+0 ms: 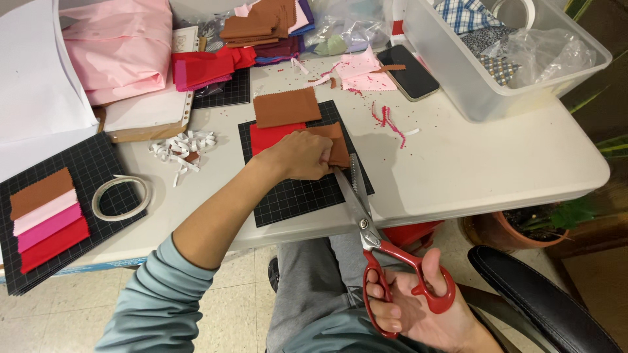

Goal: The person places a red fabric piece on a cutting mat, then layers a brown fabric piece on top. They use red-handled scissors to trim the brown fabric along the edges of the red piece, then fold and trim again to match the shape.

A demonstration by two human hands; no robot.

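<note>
Here the left hand pinches a brown swatch against the black gridded card, fingers closed on the cloth. The right hand grips the red-handled shears, whose blades meet the swatch's lower edge. The card overhangs the table edge; bare tabletop lies to its right, up to the plastic bin

Taking the black gridded mat as my landmark, I see bare tabletop right of it for passage, whereas the clear plastic bin and phone block the far right, paper scraps and a tape ring the left, and fabric stacks the rear.
</note>
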